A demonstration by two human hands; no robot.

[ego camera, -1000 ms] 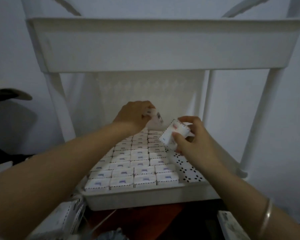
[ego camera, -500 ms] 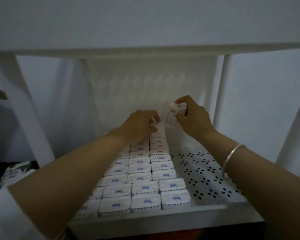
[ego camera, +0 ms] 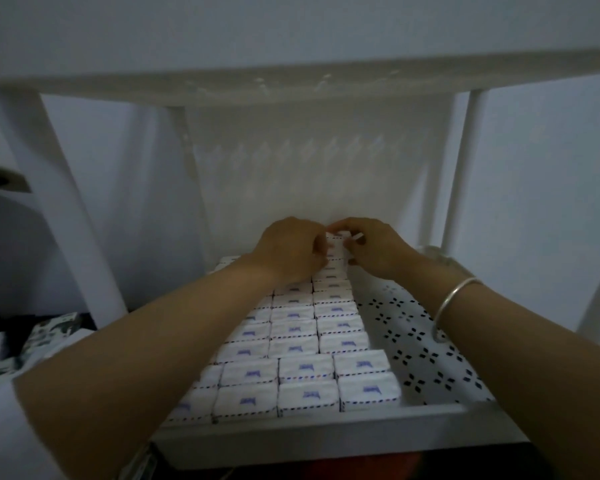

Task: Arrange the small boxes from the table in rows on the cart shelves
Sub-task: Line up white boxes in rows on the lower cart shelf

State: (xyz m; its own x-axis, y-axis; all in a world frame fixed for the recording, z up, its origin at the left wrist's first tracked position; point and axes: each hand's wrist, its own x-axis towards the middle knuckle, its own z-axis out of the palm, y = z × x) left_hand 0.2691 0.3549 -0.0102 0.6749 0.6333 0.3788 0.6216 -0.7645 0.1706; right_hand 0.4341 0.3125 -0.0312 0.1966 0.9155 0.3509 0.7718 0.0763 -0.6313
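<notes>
As both hands meet at the back of the cart shelf (ego camera: pixel 326 441), the right hand (ego camera: pixel 378 252) has thumb and fingertips curled in a pinch on a small box (ego camera: pixel 338 237). That box sits at the far end of the rightmost filled line, close to the shelf's back wall. The left hand (ego camera: pixel 288 251) is curled as well, fingertips against the same box or its neighbour. Whether it grips or only steadies cannot be told, since the knuckles hide the contact. Blur also hides whether the box sits flat yet. Done so far: rows of boxes (ego camera: pixel 293 344) lie flat, printed tops up, edges touching, running from the front rim back toward the hands. Three lines are plain, and at least one more lies partly under the left forearm. Left to do: the perforated shelf floor (ego camera: pixel 426 344) on the right shows uncovered from front to back, with room for further lines by my estimate. Judgement: this shelf is somewhat over half filled across its width. The upper shelf (ego camera: pixel 291 81) shows only its underside, so its contents are unknown. The table supply is out of view, bar a patterned packet (ego camera: pixel 49 330) at lower left, too dim to identify. A bangle (ego camera: pixel 454 299) is on the right wrist.
</notes>
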